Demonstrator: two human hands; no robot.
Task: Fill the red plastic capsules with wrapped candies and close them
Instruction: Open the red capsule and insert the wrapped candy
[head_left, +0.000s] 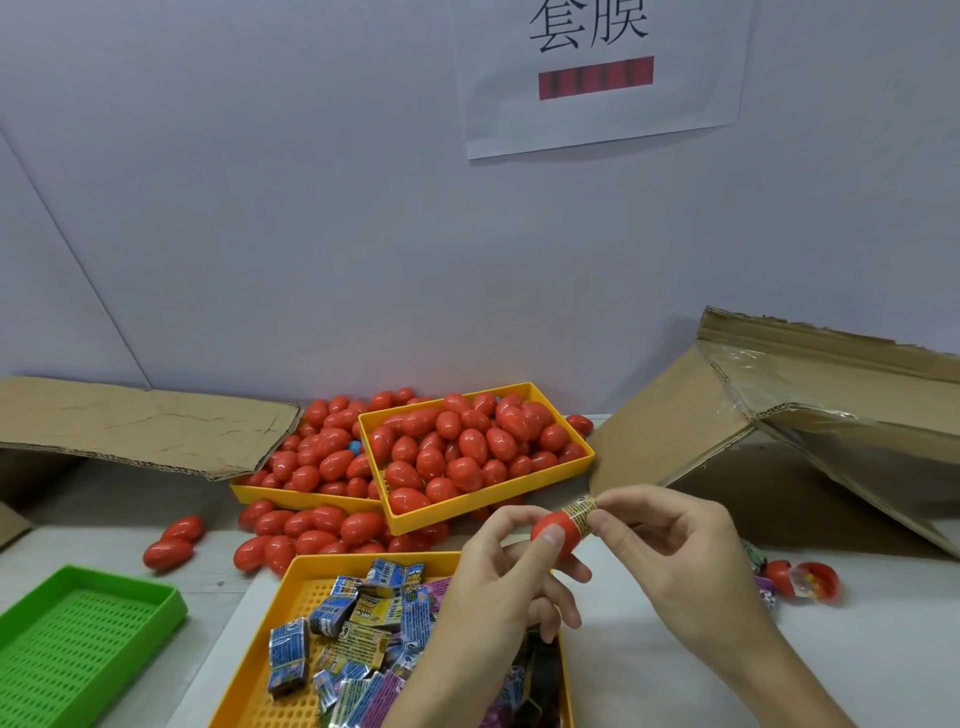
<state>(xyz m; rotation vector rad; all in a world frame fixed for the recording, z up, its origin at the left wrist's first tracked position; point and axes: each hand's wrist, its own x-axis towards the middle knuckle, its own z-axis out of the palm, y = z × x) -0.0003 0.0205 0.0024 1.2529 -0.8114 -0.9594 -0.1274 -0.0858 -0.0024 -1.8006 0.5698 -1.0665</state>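
Note:
My left hand (498, 587) grips a red capsule half (558, 535) between thumb and fingers, above the near tray. My right hand (670, 551) pinches a yellow wrapped candy (581, 512) whose end sits at the mouth of that half. A yellow tray (306, 577) in front of me holds several wrapped candies (358, 623). Two more yellow trays (488, 506) at the back are heaped with closed red capsules (457, 452). An open capsule (810, 579) with a candy in it lies at the right.
Loose red capsules (171, 545) are scattered on the table left of the trays. A green tray (78, 639) sits at the near left. Cardboard flaps (130, 426) lie at the back left, and a tipped cardboard box (831, 415) lies at the right. A wall with a paper sign (597, 78) stands behind.

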